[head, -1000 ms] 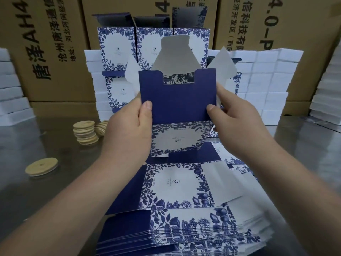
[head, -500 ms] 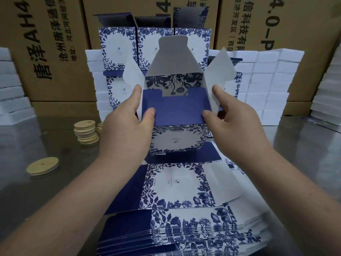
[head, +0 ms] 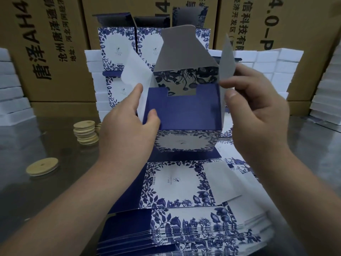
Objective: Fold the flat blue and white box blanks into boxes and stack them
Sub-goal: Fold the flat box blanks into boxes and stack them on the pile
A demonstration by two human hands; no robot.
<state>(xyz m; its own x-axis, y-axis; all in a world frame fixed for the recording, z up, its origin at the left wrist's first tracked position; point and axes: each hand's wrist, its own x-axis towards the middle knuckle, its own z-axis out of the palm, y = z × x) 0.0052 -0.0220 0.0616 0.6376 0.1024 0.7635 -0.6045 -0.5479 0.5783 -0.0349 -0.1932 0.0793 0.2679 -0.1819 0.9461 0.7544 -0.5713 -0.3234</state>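
Flat blanks (head: 184, 228): a fanned stack of blue and white sheets is laid on the table (head: 46, 191), directly below and nearer than the half-folded box (head: 184, 115). The top sheet is turned floral face up.

Left hand (head: 127, 130): the left wall of the half-folded box is pinched. The thumb is pressed on the dark blue panel and the index finger is stretched along the outside of the white left flap (head: 134, 71).

Right hand (head: 258, 111): it is raised at the right side of the half-folded box. The fingers (head: 227, 83) and thumb are closed on the lower edge of the white right flap (head: 227, 61), which is stood upright.

Half-folded box: it is held between both hands, above the flat blanks, with its open end turned toward the camera. A blue panel with a notch is folded across the opening, and a grey tuck flap (head: 179, 48) is raised behind it. Whether its lower edge rests on the blanks cannot be told.

Wooden discs (head: 85, 133): a small pile is set on the table left of the half-folded box. One single disc (head: 42, 166) is laid further left and nearer.

Finished boxes (head: 114, 48): they are stacked upright just behind the half-folded box.

White blocks (head: 267, 71): they are piled in columns behind the half-folded box and to both sides of it.

Brown cartons (head: 55, 43): printed with black characters, they are ranged farthest back, behind the half-folded box.
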